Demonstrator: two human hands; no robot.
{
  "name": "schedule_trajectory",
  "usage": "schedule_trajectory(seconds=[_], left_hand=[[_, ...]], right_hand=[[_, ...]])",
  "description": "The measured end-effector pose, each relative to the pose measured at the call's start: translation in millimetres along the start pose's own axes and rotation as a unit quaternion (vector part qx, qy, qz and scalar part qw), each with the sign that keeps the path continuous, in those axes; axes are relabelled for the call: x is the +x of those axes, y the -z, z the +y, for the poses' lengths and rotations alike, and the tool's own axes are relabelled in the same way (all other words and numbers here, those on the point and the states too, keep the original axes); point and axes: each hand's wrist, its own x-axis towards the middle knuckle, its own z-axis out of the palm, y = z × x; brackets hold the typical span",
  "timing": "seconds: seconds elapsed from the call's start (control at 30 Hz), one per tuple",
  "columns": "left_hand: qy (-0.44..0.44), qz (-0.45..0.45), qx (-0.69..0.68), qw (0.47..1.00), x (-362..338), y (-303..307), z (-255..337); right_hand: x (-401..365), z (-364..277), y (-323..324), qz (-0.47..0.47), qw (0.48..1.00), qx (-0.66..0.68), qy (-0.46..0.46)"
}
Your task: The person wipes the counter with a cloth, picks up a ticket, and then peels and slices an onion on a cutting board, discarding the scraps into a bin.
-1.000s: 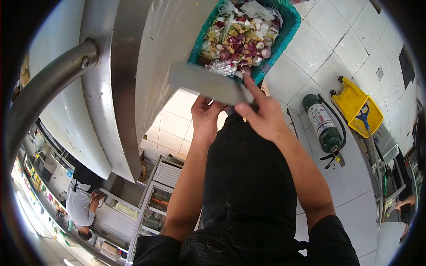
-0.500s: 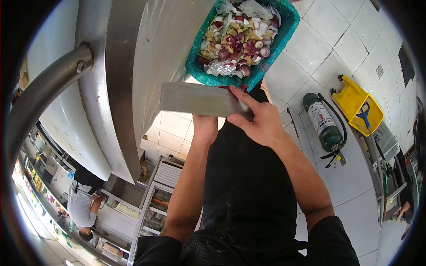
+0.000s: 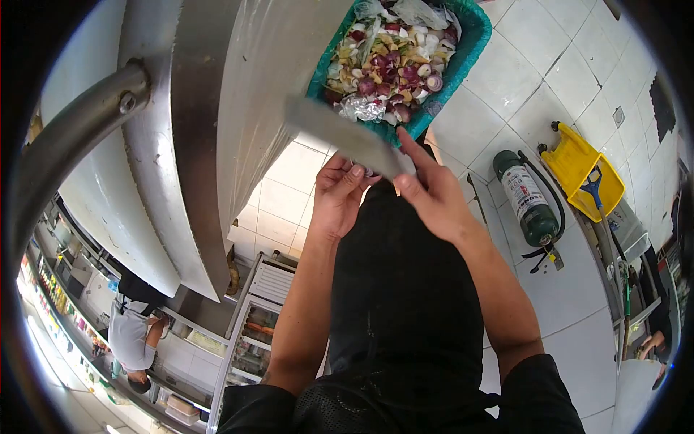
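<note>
Holding, in right grip, broad grey metal cleaver slanted toward teal-lined rectangular bin; in left grip, small pale half-hidden piece.

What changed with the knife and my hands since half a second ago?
The knife swung from nearly level to a slant, its far end rising toward the bin and uncovering fingers of your left hand. Your right hand still holds the knife; nothing was visibly let go. The bin and extinguisher stayed put.
</note>
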Motion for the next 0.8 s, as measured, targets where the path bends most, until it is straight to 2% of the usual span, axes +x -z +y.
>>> schedule_trajectory(seconds=[0.03, 0.07, 0.1, 0.13, 0.17, 0.2, 0.3, 0.37, 0.43, 0.47, 0.5, 0.53, 0.57, 0.63, 0.7, 0.77, 0.8], left_hand=[[-0.008, 0.036, 0.006, 0.999, -3, 0, -2], [-0.016, 0.072, 0.011, 0.997, -5, 0, -4], [-0.015, 0.071, 0.011, 0.997, -5, -1, -2], [0.016, 0.062, -0.004, 0.998, -6, -3, 2], [0.047, 0.052, -0.02, 0.997, -5, -4, 5], [0.029, 0.047, 0.024, 0.998, -5, -7, 3], [0.009, 0.041, 0.042, 0.998, -4, -7, 1], [0.018, 0.054, 0.014, 0.998, -2, -5, 1], [0.026, 0.066, -0.012, 0.997, -2, 1, 0], [0.009, 0.03, 0.01, 0.999, -2, 6, -1], [-0.007, -0.007, 0.032, 0.999, -3, 10, -3], [-0.004, 0.009, 0.032, 0.999, -5, 6, -1], [-0.004, 0.009, 0.032, 0.999, -5, 3, 1], [0.005, 0.023, 0.056, 0.998, -5, 2, 3], [-0.004, 0.024, 0.054, 0.998, -3, -2, 4], [0.01, 0.043, 0.038, 0.998, -2, -4, 7], [0.011, 0.043, 0.038, 0.998, -2, -4, 4]], right_hand=[[-3, -11, 0, 0.0, 1.0, 0.001, 0.001], [-6, -23, 3, -0.011, 0.996, -0.091, 0.018], [-7, -31, 3, -0.021, 0.982, -0.182, 0.035], [-7, -33, 1, -0.02, 0.977, -0.21, 0.038], [-7, -33, 1, -0.019, 0.977, -0.211, 0.038], [-7, -32, 0, -0.019, 0.974, -0.224, 0.04], [-5, -34, -1, -0.022, 0.969, -0.242, 0.041], [-5, -32, 1, -0.023, 0.967, -0.251, 0.038], [-1, -22, 2, -0.039, 0.985, -0.165, 0.031], [4, -15, 2, -0.039, 0.985, -0.164, 0.032], [11, -5, 1, -0.053, 0.997, 0.035, -0.037], [17, 0, 3, -0.064, 0.965, 0.232, -0.104], [21, 3, 8, -0.064, 0.965, 0.232, -0.104], [26, 2, 16, -0.041, 0.941, 0.295, -0.16], [23, 3, 11, -0.023, 0.951, 0.255, -0.17], [14, 10, 0, 0.04, 0.995, 0.088, -0.022], [9, 0, 2, 0.041, 0.995, 0.087, -0.023]])
